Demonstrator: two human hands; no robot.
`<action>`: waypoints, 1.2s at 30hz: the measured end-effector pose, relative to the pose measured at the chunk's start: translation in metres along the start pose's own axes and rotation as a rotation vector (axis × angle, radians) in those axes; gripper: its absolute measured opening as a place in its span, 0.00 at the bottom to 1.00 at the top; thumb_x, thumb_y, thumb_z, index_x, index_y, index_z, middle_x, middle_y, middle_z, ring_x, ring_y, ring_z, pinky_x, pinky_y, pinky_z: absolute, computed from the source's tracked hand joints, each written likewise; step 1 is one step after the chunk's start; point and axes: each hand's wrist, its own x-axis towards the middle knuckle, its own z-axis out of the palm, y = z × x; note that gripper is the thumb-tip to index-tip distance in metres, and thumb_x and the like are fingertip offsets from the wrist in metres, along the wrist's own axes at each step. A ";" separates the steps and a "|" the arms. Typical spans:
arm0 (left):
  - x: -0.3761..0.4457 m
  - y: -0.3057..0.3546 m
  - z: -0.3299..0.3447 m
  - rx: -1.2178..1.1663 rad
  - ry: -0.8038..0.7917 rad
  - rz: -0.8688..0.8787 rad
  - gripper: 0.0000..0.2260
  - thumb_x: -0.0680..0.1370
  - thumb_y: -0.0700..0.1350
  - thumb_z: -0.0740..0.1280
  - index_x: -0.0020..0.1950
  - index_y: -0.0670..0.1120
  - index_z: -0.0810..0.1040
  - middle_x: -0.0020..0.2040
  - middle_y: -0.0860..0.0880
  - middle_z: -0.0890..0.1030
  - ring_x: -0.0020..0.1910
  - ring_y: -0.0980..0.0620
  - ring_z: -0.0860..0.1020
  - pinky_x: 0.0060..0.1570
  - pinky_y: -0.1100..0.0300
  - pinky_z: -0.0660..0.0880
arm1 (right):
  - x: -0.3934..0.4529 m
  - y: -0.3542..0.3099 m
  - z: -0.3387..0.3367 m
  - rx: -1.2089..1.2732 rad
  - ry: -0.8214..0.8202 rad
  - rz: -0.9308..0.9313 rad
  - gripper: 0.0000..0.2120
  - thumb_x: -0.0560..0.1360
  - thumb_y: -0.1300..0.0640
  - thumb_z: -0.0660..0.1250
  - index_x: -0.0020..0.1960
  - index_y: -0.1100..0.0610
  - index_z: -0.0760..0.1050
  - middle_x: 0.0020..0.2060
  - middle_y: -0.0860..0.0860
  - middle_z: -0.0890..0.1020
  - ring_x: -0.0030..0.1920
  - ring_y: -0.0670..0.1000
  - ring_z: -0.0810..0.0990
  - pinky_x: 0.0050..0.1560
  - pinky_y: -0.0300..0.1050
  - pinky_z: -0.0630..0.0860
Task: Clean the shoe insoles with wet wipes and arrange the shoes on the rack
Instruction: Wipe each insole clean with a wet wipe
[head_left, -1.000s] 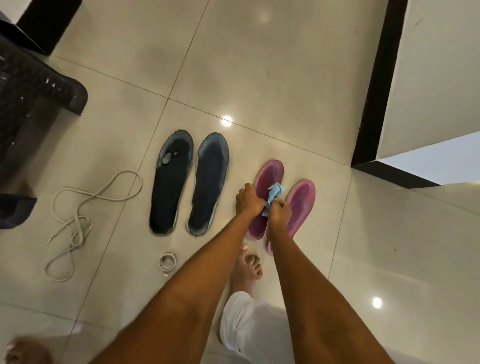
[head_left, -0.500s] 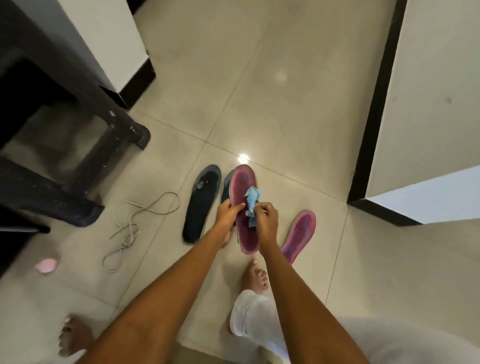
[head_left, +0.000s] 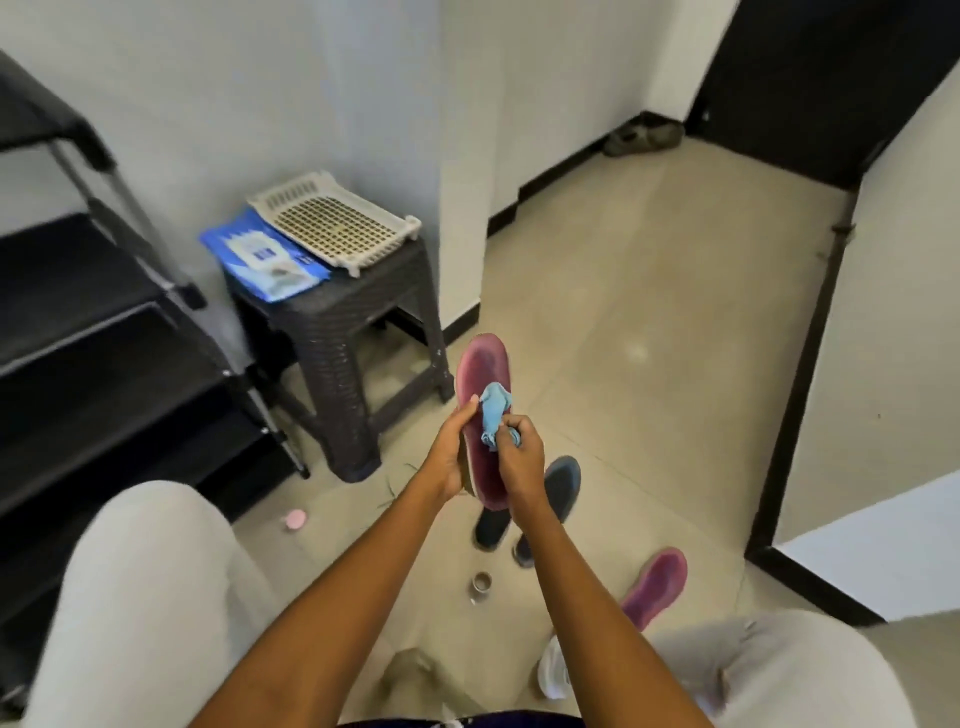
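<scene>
My left hand (head_left: 451, 451) grips a pink insole (head_left: 483, 379) by its left edge and holds it up above the floor, toe pointing away. My right hand (head_left: 519, 457) presses a crumpled blue wet wipe (head_left: 494, 408) against the insole's middle. The second pink insole (head_left: 655, 584) lies on the tiled floor at the lower right. Two dark insoles (head_left: 562, 483) lie on the floor under my hands, partly hidden by my arms. A blue pack of wet wipes (head_left: 262, 257) lies on a dark stool (head_left: 337, 332). The black shoe rack (head_left: 93, 332) stands at the left.
A white perforated tray (head_left: 332, 221) rests on the stool beside the pack. A small tape roll (head_left: 482, 582) and a pink round object (head_left: 295, 518) lie on the floor. A pair of dark shoes (head_left: 644, 136) sits by the far wall. My knees fill the lower corners.
I have lifted the pink insole off the floor and raised it, with the wipe still on it. My view has tilted up, bringing the stool, the wipes pack and the rack into sight.
</scene>
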 end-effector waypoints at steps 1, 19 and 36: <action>-0.012 0.008 -0.007 -0.006 -0.034 -0.009 0.19 0.76 0.58 0.65 0.56 0.46 0.81 0.50 0.44 0.84 0.49 0.47 0.81 0.55 0.52 0.75 | -0.010 -0.011 0.008 -0.004 -0.007 -0.020 0.05 0.79 0.55 0.60 0.49 0.56 0.72 0.42 0.49 0.78 0.42 0.47 0.77 0.41 0.37 0.73; -0.118 0.104 -0.022 -0.337 -0.102 -0.070 0.31 0.81 0.62 0.45 0.72 0.41 0.65 0.64 0.38 0.74 0.63 0.38 0.73 0.59 0.43 0.70 | -0.085 -0.151 0.044 0.096 -0.104 -0.259 0.07 0.79 0.57 0.61 0.54 0.58 0.73 0.48 0.52 0.77 0.44 0.47 0.75 0.39 0.37 0.72; -0.098 0.126 -0.022 -0.366 -0.217 0.221 0.18 0.80 0.50 0.59 0.64 0.39 0.72 0.52 0.39 0.80 0.50 0.43 0.78 0.56 0.49 0.73 | -0.072 -0.155 0.052 -0.010 0.178 -0.418 0.03 0.79 0.59 0.60 0.52 0.58 0.71 0.47 0.51 0.75 0.45 0.49 0.76 0.36 0.26 0.70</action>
